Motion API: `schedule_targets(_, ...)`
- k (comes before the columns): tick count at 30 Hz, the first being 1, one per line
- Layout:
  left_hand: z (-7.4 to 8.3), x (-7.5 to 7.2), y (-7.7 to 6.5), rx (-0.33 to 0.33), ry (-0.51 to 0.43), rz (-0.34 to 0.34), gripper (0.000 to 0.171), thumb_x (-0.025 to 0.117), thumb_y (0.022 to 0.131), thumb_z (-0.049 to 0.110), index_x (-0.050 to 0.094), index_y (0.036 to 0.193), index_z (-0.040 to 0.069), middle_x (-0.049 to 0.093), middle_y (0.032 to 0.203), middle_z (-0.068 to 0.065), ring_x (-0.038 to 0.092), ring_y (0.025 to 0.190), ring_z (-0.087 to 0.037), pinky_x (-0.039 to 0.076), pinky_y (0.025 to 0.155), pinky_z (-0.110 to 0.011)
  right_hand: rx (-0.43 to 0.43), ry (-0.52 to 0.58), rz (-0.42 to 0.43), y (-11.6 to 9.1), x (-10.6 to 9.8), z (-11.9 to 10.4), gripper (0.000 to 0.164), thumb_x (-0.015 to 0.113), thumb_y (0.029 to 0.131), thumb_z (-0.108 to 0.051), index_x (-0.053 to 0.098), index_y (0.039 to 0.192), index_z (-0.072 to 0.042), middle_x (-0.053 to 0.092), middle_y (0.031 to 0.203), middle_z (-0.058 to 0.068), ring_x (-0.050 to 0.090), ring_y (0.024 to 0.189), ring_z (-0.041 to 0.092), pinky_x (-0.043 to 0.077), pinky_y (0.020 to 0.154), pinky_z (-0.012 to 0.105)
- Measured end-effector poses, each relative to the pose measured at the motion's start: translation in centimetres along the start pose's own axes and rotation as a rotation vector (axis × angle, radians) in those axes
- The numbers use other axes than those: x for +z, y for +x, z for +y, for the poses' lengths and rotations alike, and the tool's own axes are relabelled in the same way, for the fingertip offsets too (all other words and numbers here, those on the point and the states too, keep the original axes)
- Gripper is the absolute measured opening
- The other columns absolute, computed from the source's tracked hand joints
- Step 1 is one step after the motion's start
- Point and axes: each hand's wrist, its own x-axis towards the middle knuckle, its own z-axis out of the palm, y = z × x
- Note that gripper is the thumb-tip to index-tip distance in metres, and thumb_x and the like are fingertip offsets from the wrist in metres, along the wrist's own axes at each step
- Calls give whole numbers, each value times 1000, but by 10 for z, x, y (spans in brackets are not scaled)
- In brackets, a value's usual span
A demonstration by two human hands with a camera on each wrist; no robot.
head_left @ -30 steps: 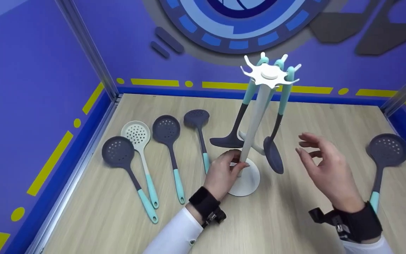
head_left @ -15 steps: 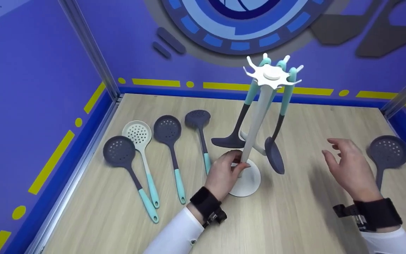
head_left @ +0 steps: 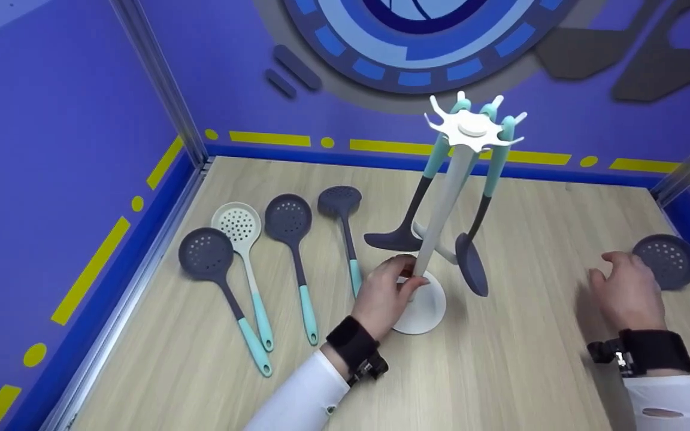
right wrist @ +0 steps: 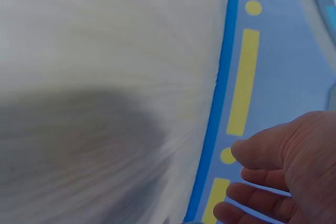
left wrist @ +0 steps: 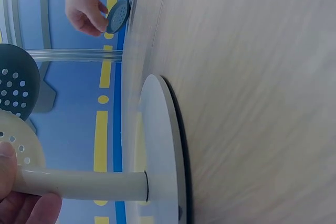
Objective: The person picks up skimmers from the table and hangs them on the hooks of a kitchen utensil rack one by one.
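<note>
My left hand (head_left: 384,294) grips the lower pole of a white utensil stand (head_left: 441,209), just above its round base. The left wrist view shows the fingers (left wrist: 44,209) around the pole. From the stand's hooked top hang a dark ladle (head_left: 396,238), a dark spoon-like utensil (head_left: 472,266) and a pale one mostly hidden behind the pole. At the far right my right hand (head_left: 629,293) holds nothing, its fingers loosely bent. It overlaps a dark skimmer (head_left: 671,260) with round holes, hiding the handle.
Left of the stand lie a dark skimmer (head_left: 206,254), a white skimmer (head_left: 237,226), another dark skimmer (head_left: 288,218) and a dark perforated ladle (head_left: 340,202), all with mint handles. Blue printed walls enclose the wooden table (head_left: 536,359) at the back and sides.
My right hand has moved right, away from the stand, to the skimmer at the far right. The left hand keeps its grip on the pole. The head view has shifted slightly.
</note>
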Motion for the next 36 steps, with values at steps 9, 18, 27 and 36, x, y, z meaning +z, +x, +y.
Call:
schedule_targets(9,0,1,-1,17,15,6,27,74,93,30,68,114,15,73,106,0,70,98,-8,55,76,-8,195,-131,-107,9,-5,39,49,44,98,-14,41,131,22,39,125,49,42,110,66,43,82,72)
schedule_targets(18,-1,1,-1,33,34,12,28,73,93,34,68,114,16,73,107,1,71,98,-9,55,76,-9,309,-131,-173,12,-2,54,53,54,89,-9,40,128,23,34,123,49,43,107,64,49,67,62)
schedule_targets(27,-2,2,-1,25,19,12,30,71,94,37,68,115,17,72,107,1,72,100,-13,54,75,-8,374,-137,-182,17,-6,54,56,55,89,-6,36,134,21,30,131,49,42,113,65,50,78,65)
schedule_targets(36,-1,2,-1,23,21,9,28,73,93,35,68,114,17,73,106,1,70,98,-6,54,74,-8,429,-81,-208,13,-16,53,61,58,88,-8,35,133,26,27,131,54,49,103,60,51,78,61)
